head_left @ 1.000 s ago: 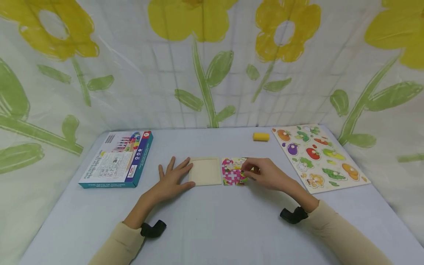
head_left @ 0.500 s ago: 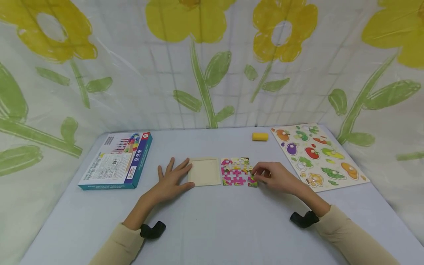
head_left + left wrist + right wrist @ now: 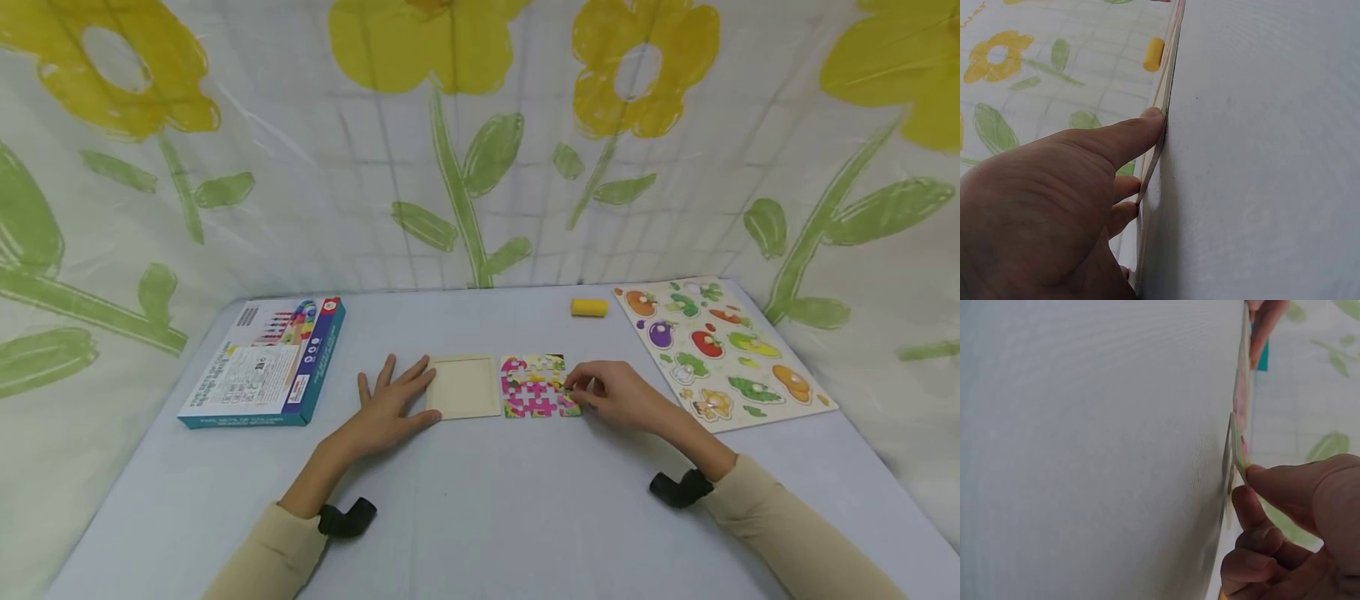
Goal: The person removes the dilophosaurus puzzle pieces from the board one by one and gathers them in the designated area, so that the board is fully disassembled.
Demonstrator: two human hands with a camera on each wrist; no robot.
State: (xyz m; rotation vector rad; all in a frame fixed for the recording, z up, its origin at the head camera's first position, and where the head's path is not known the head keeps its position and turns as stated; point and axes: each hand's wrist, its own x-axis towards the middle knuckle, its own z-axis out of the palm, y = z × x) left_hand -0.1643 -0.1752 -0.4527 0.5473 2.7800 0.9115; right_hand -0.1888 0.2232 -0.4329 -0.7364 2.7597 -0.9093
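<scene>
A pink, yellow and green jigsaw puzzle [image 3: 534, 387] lies flat on the table, right beside a square wooden puzzle frame [image 3: 463, 388] with a bare inside. My left hand [image 3: 390, 417] rests with spread, straight fingers on the left side of this frame, thumb at its lower left corner. At the puzzle's right edge my right hand [image 3: 611, 395] pinches a puzzle piece [image 3: 1239, 450] between thumb and index finger. In the right wrist view this piece is tilted, its near edge raised off the table. The other right fingers are curled under.
A boxed set [image 3: 258, 367] with a teal side lies at the left. On the right is a vegetable peg board [image 3: 723, 358]. A small yellow cylinder [image 3: 589, 307] lies toward the back, before a flower-patterned curtain [image 3: 300, 167].
My right hand has moved right, drawing a piece at the puzzle's lower right corner outward, then slightly back left toward the others. My left hand has stayed on the frame.
</scene>
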